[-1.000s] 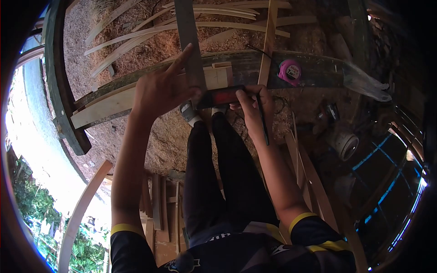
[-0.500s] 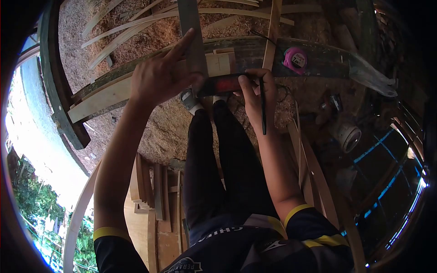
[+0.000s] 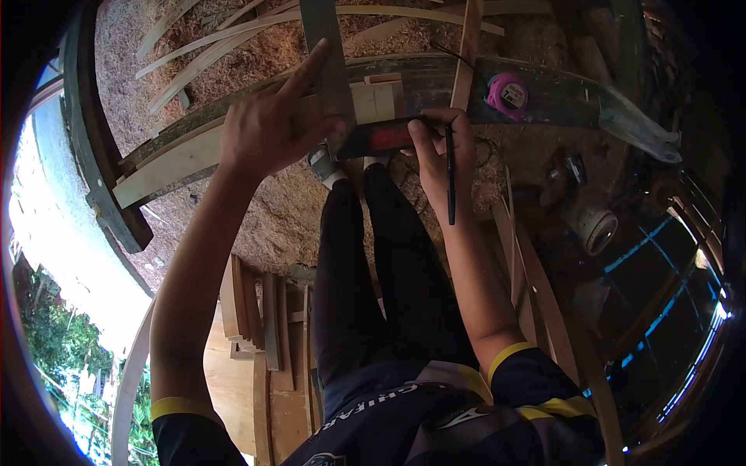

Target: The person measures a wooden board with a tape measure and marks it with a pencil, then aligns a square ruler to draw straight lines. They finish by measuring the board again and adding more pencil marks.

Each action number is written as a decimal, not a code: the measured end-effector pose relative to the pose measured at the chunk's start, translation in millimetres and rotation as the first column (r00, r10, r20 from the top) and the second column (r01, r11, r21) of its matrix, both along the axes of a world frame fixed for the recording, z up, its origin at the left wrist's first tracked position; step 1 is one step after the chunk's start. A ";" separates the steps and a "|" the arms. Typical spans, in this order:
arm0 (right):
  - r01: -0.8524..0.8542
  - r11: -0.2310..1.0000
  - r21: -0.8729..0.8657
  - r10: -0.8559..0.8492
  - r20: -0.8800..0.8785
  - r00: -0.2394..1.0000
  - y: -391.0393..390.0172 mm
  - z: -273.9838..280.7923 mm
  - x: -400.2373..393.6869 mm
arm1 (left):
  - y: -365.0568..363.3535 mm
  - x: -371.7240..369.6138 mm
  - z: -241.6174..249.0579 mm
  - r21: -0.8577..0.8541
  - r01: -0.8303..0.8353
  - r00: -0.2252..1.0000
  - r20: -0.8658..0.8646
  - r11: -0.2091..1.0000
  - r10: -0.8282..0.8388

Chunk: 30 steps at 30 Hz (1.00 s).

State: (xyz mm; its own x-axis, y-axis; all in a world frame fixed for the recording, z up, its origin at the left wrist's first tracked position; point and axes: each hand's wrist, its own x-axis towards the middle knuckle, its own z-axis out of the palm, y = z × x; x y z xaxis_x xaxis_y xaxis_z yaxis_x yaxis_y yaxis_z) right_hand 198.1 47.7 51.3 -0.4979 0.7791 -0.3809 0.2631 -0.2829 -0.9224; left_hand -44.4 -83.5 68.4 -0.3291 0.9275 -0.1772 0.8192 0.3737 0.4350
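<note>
A long grey metal blade (image 3: 330,66) runs up from a dark block with a red face (image 3: 381,138), like a large try square. My left hand (image 3: 272,128) lies on the blade, index finger stretched along it and thumb near the block's corner. My right hand (image 3: 439,144) grips the block's right end between thumb and fingers. A thin black pen (image 3: 451,182) sticks out from between the fingers of my right hand. Under the square lies a pale wooden piece (image 3: 374,101) on a dark curved beam (image 3: 423,87).
A pink tape measure (image 3: 507,96) and a clear plastic bag (image 3: 641,130) rest on the beam to the right. Thin wood strips (image 3: 225,46) lie on shavings beyond it. Stacked boards (image 3: 268,318) stand lower left; a round container (image 3: 597,231) is at the right.
The view has shifted slightly. Both hands keep nearly the same places on the square, and the pen still hangs from my right hand.
</note>
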 end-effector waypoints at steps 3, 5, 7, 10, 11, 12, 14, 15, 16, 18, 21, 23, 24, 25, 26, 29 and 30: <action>-0.001 1.000 -0.005 0.001 0.016 1.000 -0.3 2.8 -1.7 | 0.3 -0.5 -1.2 0.061 0.018 1.000 -0.019 0.998 -0.017; -0.008 1.000 0.000 0.008 0.036 0.999 0.4 1.4 -1.4 | 0.4 -1.2 -3.0 0.073 0.019 1.000 -0.004 0.997 -0.019; -0.048 0.995 0.085 0.043 0.056 0.997 1.4 -3.6 0.0 | 0.0 -1.5 -2.9 0.083 0.020 1.000 0.010 0.996 -0.021; -0.059 0.992 0.110 0.051 0.074 0.996 1.1 -1.9 0.0 | -0.1 -1.8 -2.5 0.093 0.018 1.000 -0.010 0.996 -0.017; -0.060 0.992 0.109 0.052 0.075 0.996 1.8 -1.9 0.0 | -0.5 -2.6 -3.4 0.048 0.014 1.000 0.004 0.999 -0.014; -0.068 0.991 0.114 0.061 0.067 0.996 1.8 -1.7 0.5 | -1.6 -2.5 -4.0 0.000 0.011 1.000 0.019 1.000 -0.011; -0.078 0.990 0.116 0.072 0.056 0.996 2.6 -1.9 0.3 | -0.3 -0.5 -4.6 0.055 0.013 1.000 -0.018 0.998 -0.012; -0.104 0.985 0.140 0.093 0.087 0.992 3.6 -2.4 0.7 | -0.1 0.3 -3.9 0.112 0.018 0.998 -0.057 0.994 -0.011; -0.129 0.978 0.164 0.111 0.118 0.987 4.1 -1.1 -0.2 | -0.8 0.5 -3.2 0.109 0.017 0.998 -0.059 0.994 -0.011; -0.135 0.976 0.173 0.116 0.113 0.987 4.8 2.2 -2.0 | -0.2 -0.6 -2.3 0.052 0.015 0.999 -0.047 0.999 -0.013; -0.147 0.962 0.230 0.127 0.099 0.987 7.5 -0.1 -1.3 | 0.6 -0.9 -3.6 0.095 0.019 0.999 -0.031 0.995 -0.016; -0.153 0.949 0.277 0.135 0.083 0.987 11.2 3.9 -5.0 | -0.1 -1.9 -5.8 0.092 0.023 0.999 -0.035 0.996 -0.019; -0.142 0.935 0.325 0.116 0.099 0.988 14.4 6.8 -5.7 | -0.6 -2.1 -7.2 0.087 0.025 0.999 -0.040 0.996 -0.022; -0.131 0.919 0.372 0.096 0.112 0.989 17.4 11.5 -8.6 | -0.2 -2.2 -7.8 0.086 0.025 0.999 -0.039 0.996 -0.021; -0.132 0.919 0.371 0.096 0.113 0.989 20.0 13.1 -10.5 | 0.1 -2.7 -8.5 0.098 0.025 0.999 -0.048 0.995 -0.020; -0.113 0.909 0.401 0.065 0.131 0.989 27.4 20.2 -17.4 | -0.6 -2.6 -8.7 0.095 0.018 0.999 -0.042 0.995 -0.015; -0.129 0.907 0.400 0.081 0.134 0.988 29.8 24.3 -20.7 | -0.3 -2.5 -8.6 0.082 0.012 0.999 -0.031 0.997 -0.009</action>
